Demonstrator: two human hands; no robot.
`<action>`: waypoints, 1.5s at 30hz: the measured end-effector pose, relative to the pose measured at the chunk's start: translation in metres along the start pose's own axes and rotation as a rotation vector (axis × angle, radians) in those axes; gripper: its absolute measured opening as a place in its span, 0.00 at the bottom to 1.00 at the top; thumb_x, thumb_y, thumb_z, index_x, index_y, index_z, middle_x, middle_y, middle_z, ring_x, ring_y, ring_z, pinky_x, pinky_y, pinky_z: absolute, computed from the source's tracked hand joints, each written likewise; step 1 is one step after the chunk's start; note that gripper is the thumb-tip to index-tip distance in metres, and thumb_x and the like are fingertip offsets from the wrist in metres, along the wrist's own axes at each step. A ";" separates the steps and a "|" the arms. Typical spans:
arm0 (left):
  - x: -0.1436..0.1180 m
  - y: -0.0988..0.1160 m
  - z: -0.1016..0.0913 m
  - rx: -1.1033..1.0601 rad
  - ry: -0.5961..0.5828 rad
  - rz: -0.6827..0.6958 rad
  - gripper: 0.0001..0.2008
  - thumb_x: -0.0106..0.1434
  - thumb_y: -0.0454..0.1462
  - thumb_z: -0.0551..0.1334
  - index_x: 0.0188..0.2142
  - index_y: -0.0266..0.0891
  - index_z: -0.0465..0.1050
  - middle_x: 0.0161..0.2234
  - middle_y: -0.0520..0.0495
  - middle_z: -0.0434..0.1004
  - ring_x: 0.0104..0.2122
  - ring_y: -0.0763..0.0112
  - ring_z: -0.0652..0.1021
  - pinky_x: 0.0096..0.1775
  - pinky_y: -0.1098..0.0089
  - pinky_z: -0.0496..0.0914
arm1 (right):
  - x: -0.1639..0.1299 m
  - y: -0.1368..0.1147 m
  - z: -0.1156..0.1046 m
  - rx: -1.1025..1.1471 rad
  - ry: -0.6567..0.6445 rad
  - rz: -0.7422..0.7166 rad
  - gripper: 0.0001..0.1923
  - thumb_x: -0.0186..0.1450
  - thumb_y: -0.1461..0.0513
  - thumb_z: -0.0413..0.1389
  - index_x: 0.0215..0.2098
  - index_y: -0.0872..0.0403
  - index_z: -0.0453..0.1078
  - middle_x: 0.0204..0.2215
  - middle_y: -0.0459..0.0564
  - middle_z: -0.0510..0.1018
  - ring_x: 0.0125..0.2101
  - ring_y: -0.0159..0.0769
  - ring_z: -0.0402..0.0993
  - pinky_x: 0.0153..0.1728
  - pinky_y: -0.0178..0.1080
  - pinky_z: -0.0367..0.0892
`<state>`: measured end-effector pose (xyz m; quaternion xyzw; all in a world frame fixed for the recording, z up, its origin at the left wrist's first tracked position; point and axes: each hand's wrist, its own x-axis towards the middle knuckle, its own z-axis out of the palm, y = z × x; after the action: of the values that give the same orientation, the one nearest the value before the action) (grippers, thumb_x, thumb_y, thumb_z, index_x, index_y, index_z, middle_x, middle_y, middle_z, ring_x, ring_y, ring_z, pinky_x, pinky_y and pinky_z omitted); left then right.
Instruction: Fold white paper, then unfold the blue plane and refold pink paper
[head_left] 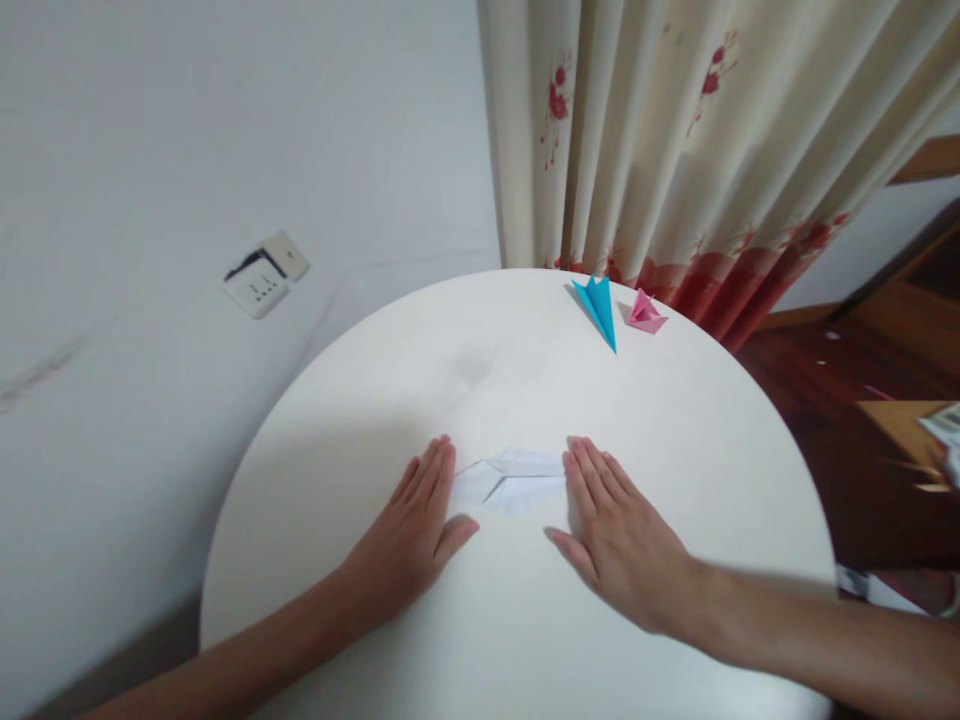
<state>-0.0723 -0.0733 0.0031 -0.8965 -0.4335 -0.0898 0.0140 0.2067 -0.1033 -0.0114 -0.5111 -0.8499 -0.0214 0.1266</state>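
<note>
The round white table point(697, 430) fills the lower middle of the frame; its curved edge runs near the wall point(150, 150) at left and the curtain point(675, 130) at upper right. A broad bare surface lies between this edge and the hands. The right hand point(630, 545) and the left hand point(409, 530) are flat, thumbs spread wide, over the two ends of the folded white paper point(525, 490), just below the centre. A blue paper plane point(598, 308) and a smaller pink folded paper point(646, 314) occupy the far edge, right of centre
</note>
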 end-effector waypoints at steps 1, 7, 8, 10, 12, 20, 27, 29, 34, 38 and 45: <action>0.004 -0.001 -0.003 -0.003 0.019 0.008 0.38 0.70 0.43 0.53 0.69 0.30 0.34 0.68 0.30 0.44 0.68 0.52 0.48 0.63 0.49 0.55 | 0.000 0.000 0.000 0.004 0.005 0.002 0.40 0.70 0.48 0.44 0.68 0.70 0.45 0.67 0.69 0.46 0.68 0.55 0.38 0.64 0.56 0.51; 0.041 -0.003 -0.015 -0.071 -0.128 0.394 0.28 0.67 0.44 0.60 0.63 0.41 0.59 0.65 0.42 0.59 0.66 0.59 0.57 0.64 0.57 0.57 | 0.000 0.006 -0.001 0.058 -0.013 -0.013 0.36 0.71 0.53 0.45 0.69 0.67 0.45 0.67 0.67 0.48 0.68 0.52 0.41 0.63 0.56 0.53; 0.045 -0.005 -0.015 -0.066 -0.135 0.428 0.26 0.66 0.44 0.60 0.62 0.39 0.61 0.64 0.41 0.61 0.65 0.60 0.60 0.63 0.59 0.58 | 0.001 0.007 -0.002 0.067 -0.012 -0.020 0.35 0.71 0.54 0.46 0.69 0.67 0.45 0.67 0.67 0.50 0.67 0.51 0.43 0.63 0.56 0.54; 0.050 -0.009 -0.013 -0.042 -0.130 0.480 0.23 0.67 0.41 0.59 0.60 0.36 0.64 0.62 0.39 0.65 0.63 0.61 0.64 0.62 0.62 0.61 | 0.005 0.011 -0.005 0.087 -0.002 -0.057 0.34 0.71 0.57 0.48 0.69 0.65 0.46 0.66 0.65 0.54 0.67 0.49 0.48 0.62 0.55 0.56; 0.053 -0.011 -0.013 -0.013 -0.107 0.518 0.20 0.69 0.37 0.57 0.59 0.35 0.64 0.60 0.39 0.67 0.61 0.61 0.66 0.62 0.61 0.62 | 0.013 0.015 -0.008 0.105 0.005 -0.142 0.30 0.70 0.60 0.49 0.67 0.61 0.51 0.64 0.62 0.61 0.65 0.46 0.55 0.61 0.52 0.60; 0.059 -0.017 -0.031 0.024 -0.206 0.589 0.22 0.71 0.28 0.47 0.62 0.33 0.60 0.60 0.38 0.67 0.61 0.65 0.66 0.62 0.64 0.59 | 0.043 0.026 -0.019 -0.078 -0.030 -0.515 0.19 0.69 0.69 0.49 0.57 0.63 0.65 0.52 0.62 0.74 0.51 0.46 0.71 0.47 0.46 0.72; 0.058 -0.028 -0.036 -0.139 -0.285 0.509 0.28 0.70 0.27 0.44 0.68 0.39 0.48 0.65 0.42 0.58 0.64 0.69 0.60 0.64 0.65 0.57 | 0.045 0.030 -0.020 -0.131 -0.013 -0.520 0.22 0.67 0.73 0.46 0.59 0.65 0.63 0.50 0.63 0.75 0.47 0.45 0.71 0.43 0.45 0.71; 0.057 -0.027 -0.034 -0.168 -0.278 0.509 0.28 0.69 0.28 0.45 0.68 0.38 0.47 0.66 0.41 0.56 0.65 0.68 0.59 0.64 0.64 0.56 | 0.046 0.033 -0.017 -0.089 0.003 -0.495 0.22 0.68 0.72 0.45 0.60 0.64 0.62 0.49 0.62 0.75 0.46 0.44 0.72 0.43 0.44 0.71; 0.059 -0.030 -0.021 -0.256 -0.225 0.397 0.29 0.67 0.38 0.56 0.66 0.38 0.54 0.65 0.41 0.60 0.63 0.65 0.64 0.62 0.64 0.60 | 0.050 0.040 -0.013 0.022 0.002 -0.412 0.17 0.71 0.68 0.45 0.55 0.61 0.67 0.42 0.59 0.77 0.41 0.42 0.72 0.40 0.42 0.71; 0.063 -0.026 -0.019 -0.384 -0.123 0.273 0.17 0.71 0.41 0.52 0.57 0.45 0.68 0.55 0.47 0.74 0.54 0.69 0.74 0.57 0.67 0.65 | 0.053 0.040 -0.022 0.281 -0.035 -0.238 0.14 0.72 0.63 0.44 0.46 0.56 0.72 0.34 0.52 0.78 0.36 0.36 0.73 0.37 0.37 0.69; 0.079 -0.021 -0.045 -0.798 -0.415 -0.113 0.26 0.68 0.51 0.53 0.23 0.35 0.70 0.17 0.55 0.62 0.18 0.77 0.64 0.21 0.74 0.53 | 0.059 0.039 -0.046 0.906 -0.299 0.198 0.19 0.69 0.53 0.49 0.27 0.56 0.72 0.21 0.45 0.72 0.23 0.31 0.66 0.24 0.33 0.58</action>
<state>-0.0479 -0.0036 0.0600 -0.8058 -0.4069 -0.0688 -0.4247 0.2236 -0.0409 0.0436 -0.4803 -0.7301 0.4364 0.2142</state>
